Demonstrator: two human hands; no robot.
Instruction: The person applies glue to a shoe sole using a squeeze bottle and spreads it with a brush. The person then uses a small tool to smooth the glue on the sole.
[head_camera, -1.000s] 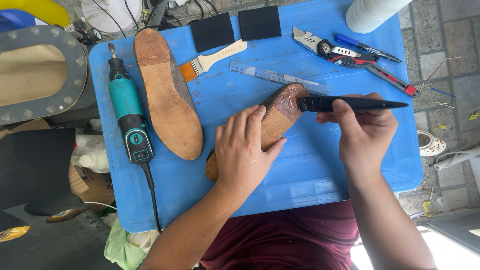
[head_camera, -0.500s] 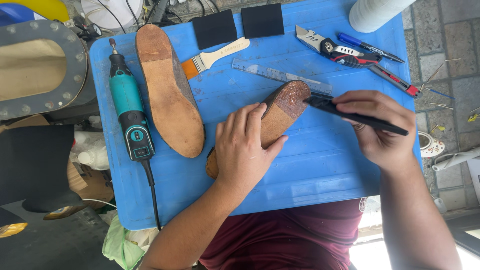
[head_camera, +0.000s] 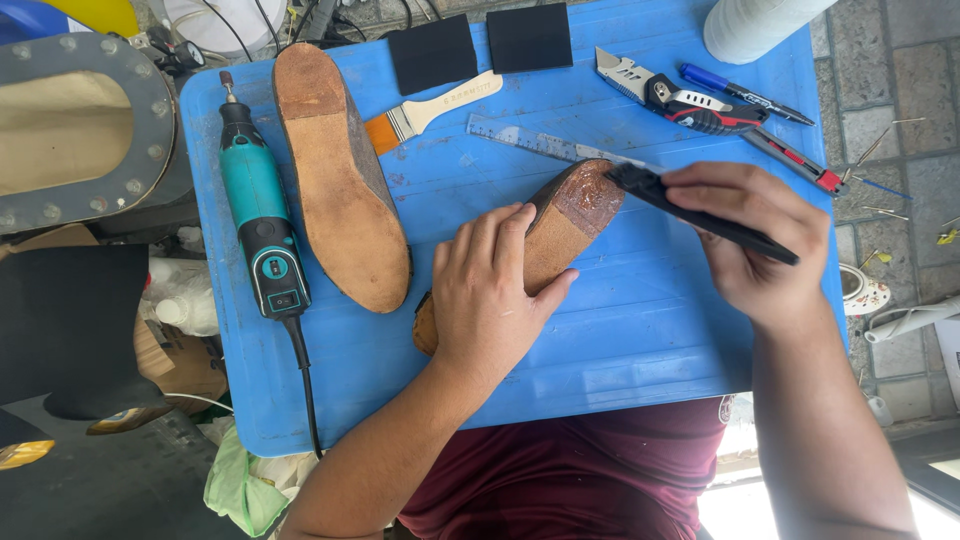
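left hand (head_camera: 490, 290): flat on the shoe sole (head_camera: 560, 225), fingers spread, pinning it to the blue desk (head_camera: 640, 340).
right hand (head_camera: 755, 245): closed around a black tool (head_camera: 700, 215), tip touching sole's rough heel end.
sole: mid-desk, looks stiff, light; likely slides unless pressed. Hold at the waist.
far: second sole (head_camera: 335, 175), teal rotary tool (head_camera: 255, 210), ruler (head_camera: 540, 142), utility knife (head_camera: 680, 95).

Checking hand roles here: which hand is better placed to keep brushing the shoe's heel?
Right. The right hand holds the black brush, its head on the heel of the brown shoe. The left hand is spread flat over the shoe's middle, pinning it to the blue table.
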